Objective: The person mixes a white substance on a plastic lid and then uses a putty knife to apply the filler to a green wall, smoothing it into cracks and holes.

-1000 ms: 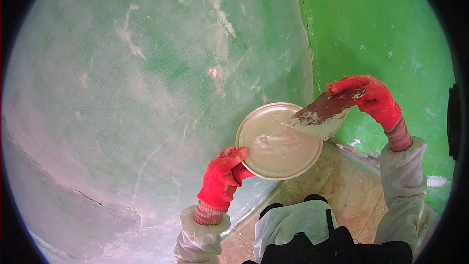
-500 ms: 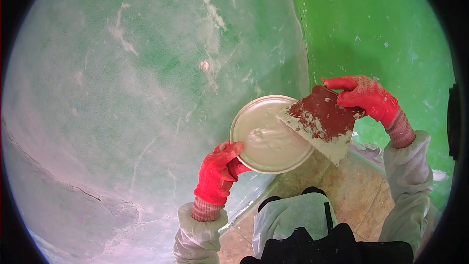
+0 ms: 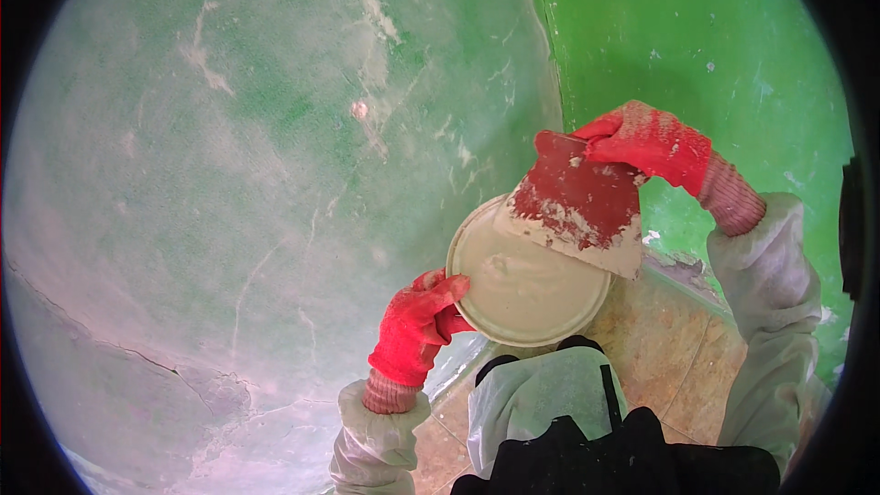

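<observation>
My left hand (image 3: 417,325), in a red glove, grips the left rim of a round, shallow plastic lid (image 3: 522,302) holding smooth, cream-coloured paste. My right hand (image 3: 632,142), also gloved in red, is closed on the top of a wide dark-red spreading blade (image 3: 573,183). The blade lies slanted over the back right of the lid, its lower edge caked with pale paste; whether it touches the paste I cannot tell.
A mottled pale green wall (image 3: 257,174) with cracks and white patches meets a brighter green wall (image 3: 697,37) in a corner. Below are beige floor tiles (image 3: 687,367), a chipped baseboard edge (image 3: 697,284) and my white-covered leg (image 3: 527,403).
My right hand has risen and shifted left with the blade, which turned broad side up over the lid. The lid rose slightly, then came back down a little to the right.
</observation>
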Tool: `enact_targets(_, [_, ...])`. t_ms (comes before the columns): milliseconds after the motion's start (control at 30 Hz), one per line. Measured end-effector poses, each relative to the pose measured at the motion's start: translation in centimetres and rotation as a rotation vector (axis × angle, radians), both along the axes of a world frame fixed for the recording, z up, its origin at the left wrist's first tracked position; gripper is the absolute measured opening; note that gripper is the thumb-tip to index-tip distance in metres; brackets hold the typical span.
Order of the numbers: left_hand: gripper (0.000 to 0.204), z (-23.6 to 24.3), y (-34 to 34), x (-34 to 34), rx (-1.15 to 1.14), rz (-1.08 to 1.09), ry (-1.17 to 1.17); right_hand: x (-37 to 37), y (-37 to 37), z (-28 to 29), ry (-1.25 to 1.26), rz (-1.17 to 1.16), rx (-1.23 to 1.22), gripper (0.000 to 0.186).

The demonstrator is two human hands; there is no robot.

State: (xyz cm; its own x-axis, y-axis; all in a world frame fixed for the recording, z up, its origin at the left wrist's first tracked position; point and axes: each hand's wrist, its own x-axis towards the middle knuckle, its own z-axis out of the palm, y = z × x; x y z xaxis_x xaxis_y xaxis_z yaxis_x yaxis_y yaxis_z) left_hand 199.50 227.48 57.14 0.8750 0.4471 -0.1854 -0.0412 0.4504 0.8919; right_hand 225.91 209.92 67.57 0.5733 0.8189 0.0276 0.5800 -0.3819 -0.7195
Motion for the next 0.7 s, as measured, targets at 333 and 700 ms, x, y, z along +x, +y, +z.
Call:
enact_targets(333, [0.039,-1.3,0.6,-0.2,0.033,-0.021,0.013,-0.4,1.0,-0.4,-0.053,0.098,-0.024,0.03])
enact_targets(700, [0.032,-2.2,0.4,0.1,-0.054,-0.006,-0.024,-0.9,0.3,-1.6,-0.073,0.071,-0.11,0.032])
